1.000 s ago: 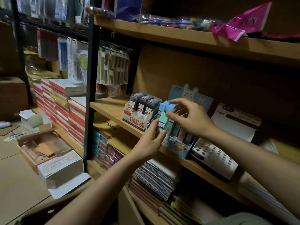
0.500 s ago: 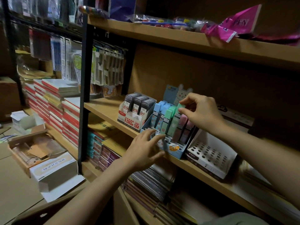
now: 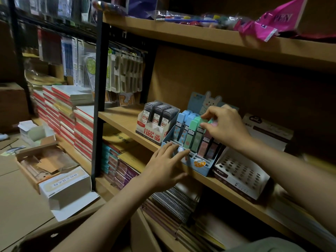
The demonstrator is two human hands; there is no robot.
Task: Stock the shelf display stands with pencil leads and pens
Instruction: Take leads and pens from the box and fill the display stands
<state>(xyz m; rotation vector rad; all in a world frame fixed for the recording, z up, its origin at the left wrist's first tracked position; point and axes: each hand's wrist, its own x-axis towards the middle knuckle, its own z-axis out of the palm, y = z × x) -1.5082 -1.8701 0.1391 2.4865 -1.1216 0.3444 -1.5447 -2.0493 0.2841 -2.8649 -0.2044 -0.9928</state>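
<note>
The right hand (image 3: 225,126) pinches the top of a green lead case (image 3: 199,132) between thumb and fingers. It holds the case by the top because the bottom has to slide down into a slot of the blue stand (image 3: 201,163). The case stands almost upright, leaning back a little like the ones next to it.

Just left of the pinch stand more green and blue cases (image 3: 182,124), packed close together. Just below and right of the pinch are pink cases (image 3: 204,147), partly hidden by the hand. The cases are sorted by color, so each new one goes beside its own kind.

The left hand (image 3: 167,165) is below the pinch. Its fingers are spread out and fairly straight, resting on the front edge of the blue stand. It grips nothing. I think it presses there so the light cardboard stand does not slip or tip while the other hand pushes a case in.

The front slots near the left fingers look empty, so there is more to fill.

Further left of the pinch is a white stand with dark lead boxes (image 3: 158,115); it looks full. To the right and lower sits a white stand with round holes (image 3: 240,170). The holes hold nothing yet. That one is probably for pens.

All three stands sit on the wooden shelf (image 3: 120,118).
</note>
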